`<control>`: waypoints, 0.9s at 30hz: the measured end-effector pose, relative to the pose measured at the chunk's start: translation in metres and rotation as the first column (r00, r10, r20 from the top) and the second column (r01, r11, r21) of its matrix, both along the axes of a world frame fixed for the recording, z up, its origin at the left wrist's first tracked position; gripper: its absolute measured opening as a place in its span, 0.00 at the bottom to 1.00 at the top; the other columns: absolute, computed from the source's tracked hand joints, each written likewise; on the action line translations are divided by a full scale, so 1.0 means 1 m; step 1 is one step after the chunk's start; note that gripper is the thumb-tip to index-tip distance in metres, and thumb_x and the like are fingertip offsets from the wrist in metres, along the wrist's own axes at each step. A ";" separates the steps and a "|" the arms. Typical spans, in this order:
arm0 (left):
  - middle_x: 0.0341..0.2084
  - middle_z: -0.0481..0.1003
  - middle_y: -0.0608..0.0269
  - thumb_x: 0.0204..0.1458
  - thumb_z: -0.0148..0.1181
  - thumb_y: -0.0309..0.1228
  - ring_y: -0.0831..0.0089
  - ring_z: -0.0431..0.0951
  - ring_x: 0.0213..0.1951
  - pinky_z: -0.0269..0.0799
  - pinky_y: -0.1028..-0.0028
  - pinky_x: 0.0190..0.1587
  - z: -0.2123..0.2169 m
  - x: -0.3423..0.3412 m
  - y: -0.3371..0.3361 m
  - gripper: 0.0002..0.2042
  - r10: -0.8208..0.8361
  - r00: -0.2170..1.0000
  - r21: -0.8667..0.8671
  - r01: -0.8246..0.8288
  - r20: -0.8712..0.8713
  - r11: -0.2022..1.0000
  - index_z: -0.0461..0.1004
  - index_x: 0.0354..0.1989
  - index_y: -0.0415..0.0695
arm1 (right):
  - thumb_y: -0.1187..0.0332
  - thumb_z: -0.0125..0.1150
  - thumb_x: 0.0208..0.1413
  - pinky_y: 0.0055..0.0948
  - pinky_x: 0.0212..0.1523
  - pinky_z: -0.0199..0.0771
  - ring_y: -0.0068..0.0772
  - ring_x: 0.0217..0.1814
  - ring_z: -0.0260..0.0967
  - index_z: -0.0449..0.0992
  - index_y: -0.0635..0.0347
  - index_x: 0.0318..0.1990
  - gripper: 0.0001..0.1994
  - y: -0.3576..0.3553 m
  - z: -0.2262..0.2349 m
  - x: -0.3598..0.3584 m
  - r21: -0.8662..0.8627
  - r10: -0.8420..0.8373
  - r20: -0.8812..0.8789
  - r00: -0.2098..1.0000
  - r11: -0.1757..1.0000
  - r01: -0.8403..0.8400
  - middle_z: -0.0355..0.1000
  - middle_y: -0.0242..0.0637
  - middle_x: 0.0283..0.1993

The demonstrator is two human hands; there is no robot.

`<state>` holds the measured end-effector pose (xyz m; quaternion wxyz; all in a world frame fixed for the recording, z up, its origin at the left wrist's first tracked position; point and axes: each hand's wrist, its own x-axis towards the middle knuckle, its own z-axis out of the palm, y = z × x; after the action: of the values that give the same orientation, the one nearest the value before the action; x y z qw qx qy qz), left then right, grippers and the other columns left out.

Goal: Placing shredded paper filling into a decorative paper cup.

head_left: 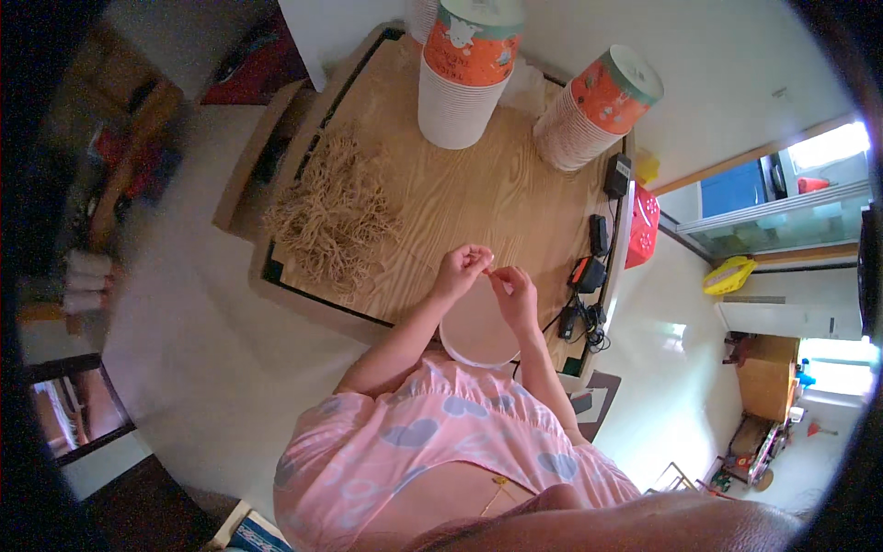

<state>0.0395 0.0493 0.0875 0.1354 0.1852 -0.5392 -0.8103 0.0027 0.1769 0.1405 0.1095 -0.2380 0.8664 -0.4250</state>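
Note:
My left hand (464,271) and my right hand (516,296) are close together above the near edge of the wooden table. Thumb and fingers are pinched on both, their tips nearly meeting. Whatever lies between the fingertips is too small to make out. Just below them sits a round white paper tub (478,333), partly covered by my hands and forearms. A loose heap of tan twine cords (336,216) lies on the table to the left of my hands.
Two tall stacks of nested paper buckets, one in the middle (464,101) and one leaning at right (589,120), stand at the table's far side. Black power adapters (587,274) and cables line the right edge. A red plastic stool (642,225) stands beyond it.

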 end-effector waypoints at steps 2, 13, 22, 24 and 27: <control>0.19 0.73 0.66 0.49 0.56 0.34 0.79 0.73 0.22 0.68 0.79 0.25 -0.002 0.001 0.000 0.09 0.038 0.999 -0.046 -0.037 0.016 0.998 0.72 0.29 0.40 | 0.69 0.57 0.45 0.33 0.36 0.66 0.43 0.35 0.66 0.73 0.59 0.28 0.04 0.002 -0.001 0.001 0.007 0.020 -0.011 1.000 1.000 -0.020 0.69 0.40 0.29; 0.19 0.74 0.55 0.45 0.56 0.43 0.61 0.75 0.24 0.69 0.66 0.26 0.022 0.008 -0.019 0.14 -0.070 0.807 -0.528 0.445 0.586 0.724 0.76 0.22 0.44 | 0.70 0.56 0.45 0.34 0.36 0.65 0.42 0.35 0.66 0.72 0.59 0.29 0.04 0.005 -0.001 0.000 -0.011 0.034 -0.059 0.998 0.999 -0.034 0.69 0.39 0.30; 0.15 0.73 0.69 0.45 0.60 0.33 0.81 0.68 0.18 0.64 0.77 0.23 -0.021 0.003 -0.003 0.08 -0.073 0.951 -0.506 0.225 0.301 0.833 0.76 0.22 0.41 | 0.71 0.57 0.45 0.31 0.37 0.67 0.40 0.36 0.67 0.71 0.60 0.30 0.04 0.003 -0.006 0.004 -0.013 0.002 -0.066 0.998 1.000 -0.003 0.70 0.39 0.30; 0.15 0.73 0.70 0.45 0.60 0.33 0.82 0.67 0.18 0.64 0.78 0.23 -0.020 0.003 -0.003 0.08 -0.080 0.942 -0.486 0.239 0.325 0.840 0.76 0.22 0.40 | 0.72 0.57 0.45 0.31 0.35 0.67 0.38 0.34 0.68 0.71 0.60 0.30 0.04 0.002 -0.010 0.005 -0.125 -0.080 0.000 0.997 0.989 0.079 0.70 0.39 0.29; 0.15 0.73 0.70 0.45 0.60 0.32 0.83 0.68 0.19 0.64 0.80 0.23 -0.026 0.004 -0.005 0.08 -0.091 0.954 -0.426 0.212 0.286 0.880 0.76 0.22 0.40 | 0.74 0.57 0.45 0.30 0.34 0.68 0.37 0.32 0.68 0.70 0.60 0.31 0.04 0.001 -0.011 0.003 -0.198 -0.068 0.069 0.995 0.977 0.080 0.70 0.40 0.29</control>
<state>0.0439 0.0440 0.0614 0.0391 0.2092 -0.7385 -0.6398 0.0062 0.1778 0.1299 0.0960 -0.2021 0.8237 -0.5211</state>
